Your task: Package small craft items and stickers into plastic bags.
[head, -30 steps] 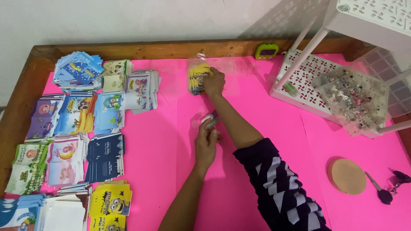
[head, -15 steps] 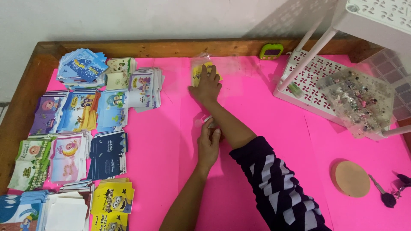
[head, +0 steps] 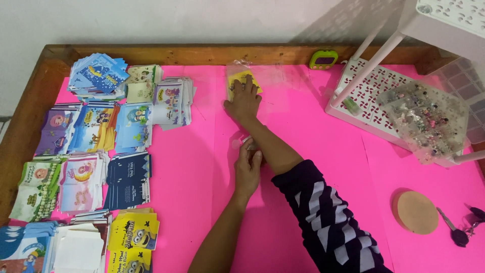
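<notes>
My right hand reaches far forward and lies flat on a yellow card in a clear plastic sleeve near the table's back edge. My left hand rests on the pink table cover in the middle, fingers curled around a small clear plastic item beside my right forearm. What that item is stays unclear.
Stacks of colourful cards fill the left side, with yellow cartoon cards at the front. A white perforated rack holds a bag of beads at the right. A round cork disc, keys and a green gadget lie nearby.
My right hand has pressed down flatter on the yellow card, which now shows less. My left hand has stayed in the middle, holding the small plastic item.
</notes>
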